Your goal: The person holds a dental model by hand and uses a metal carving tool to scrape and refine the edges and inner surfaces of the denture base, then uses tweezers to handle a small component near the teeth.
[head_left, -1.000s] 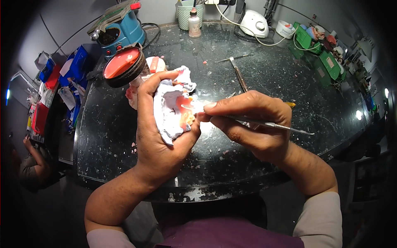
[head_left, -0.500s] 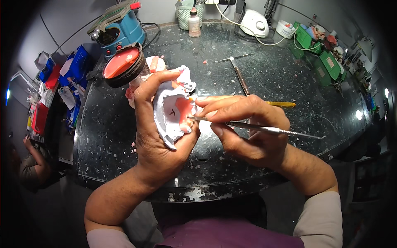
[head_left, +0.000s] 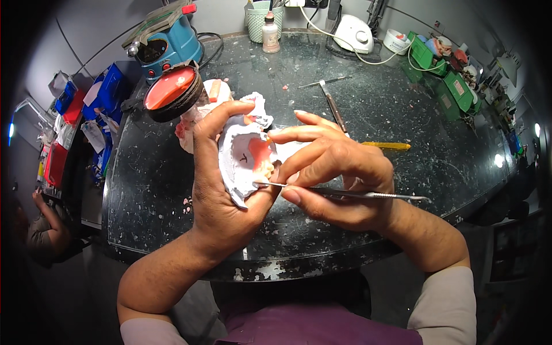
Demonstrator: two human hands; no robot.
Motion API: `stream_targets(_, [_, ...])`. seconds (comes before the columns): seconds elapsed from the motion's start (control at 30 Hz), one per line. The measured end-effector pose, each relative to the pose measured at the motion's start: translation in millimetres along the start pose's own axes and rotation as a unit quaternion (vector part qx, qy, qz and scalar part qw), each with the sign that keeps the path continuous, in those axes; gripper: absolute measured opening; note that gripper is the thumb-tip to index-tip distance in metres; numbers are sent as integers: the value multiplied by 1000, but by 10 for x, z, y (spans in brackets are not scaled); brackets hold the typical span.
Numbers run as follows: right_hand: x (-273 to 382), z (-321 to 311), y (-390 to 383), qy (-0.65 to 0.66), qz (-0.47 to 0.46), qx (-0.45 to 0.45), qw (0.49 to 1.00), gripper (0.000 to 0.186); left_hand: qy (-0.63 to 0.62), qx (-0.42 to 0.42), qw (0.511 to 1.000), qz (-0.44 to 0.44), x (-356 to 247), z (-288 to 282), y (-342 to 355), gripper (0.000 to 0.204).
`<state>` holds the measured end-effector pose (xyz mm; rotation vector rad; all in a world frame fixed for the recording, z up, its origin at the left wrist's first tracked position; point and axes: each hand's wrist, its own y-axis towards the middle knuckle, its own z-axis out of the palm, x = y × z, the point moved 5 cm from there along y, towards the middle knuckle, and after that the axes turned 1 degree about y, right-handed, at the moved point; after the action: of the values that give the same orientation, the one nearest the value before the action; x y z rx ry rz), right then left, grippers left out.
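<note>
Wrapped round a white plaster dental model (head_left: 233, 164), my left hand (head_left: 221, 207) holds it upright over the bench. Pink wax (head_left: 260, 148) and a row of small yellowish teeth (head_left: 264, 171) line the model's right side; a dark mark shows on its inner face. My right hand (head_left: 345, 178) pinches a thin metal wax carver (head_left: 356, 194) between thumb and fingers. The carver's tip meets the model's lower edge, just below the teeth. My right forefinger reaches to the model near the upper teeth.
A round dish of red wax (head_left: 169, 89) stands behind my left hand, near a blue machine (head_left: 178, 49). Another metal tool (head_left: 332, 106) and a yellow-handled tool (head_left: 388, 145) lie beyond my right hand. Green bins (head_left: 457, 92) stand right; a dropper bottle (head_left: 270, 37) is at the back.
The wax carver's tip has moved down from the teeth to the model's lower edge. My right hand has shifted slightly down and left, fingers more spread; the model has moved slightly right.
</note>
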<state>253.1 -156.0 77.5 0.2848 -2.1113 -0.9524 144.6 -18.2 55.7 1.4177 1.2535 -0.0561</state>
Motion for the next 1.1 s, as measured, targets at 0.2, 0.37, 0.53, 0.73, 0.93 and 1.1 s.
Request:
stream_targets(0.2, [-62,-14,-25,64,41,-46,996,12,4,0,1000,-30,59,-5,-6,78])
stream_targets(0.37, [-73,-31,-32,30,30,-37,998,12,25,-15,999,39,-2,-10,-5,79])
stream_targets(0.53, [-79,-56,-30,106,54,-45,992,15,39,-23,998,43,-23,-37,10,79])
stream_targets(0.73, [-155,-75,-78,262,169,-121,942,18,-74,-39,992,-94,53,29,-29,76])
stream_targets(0.93, [-82,12,-87,245,184,-94,947,23,99,-46,991,80,-97,-44,31,76])
stream_targets(1.1, [-21,-29,-65,170,127,-62,975,29,81,-42,993,78,-91,-33,37,77])
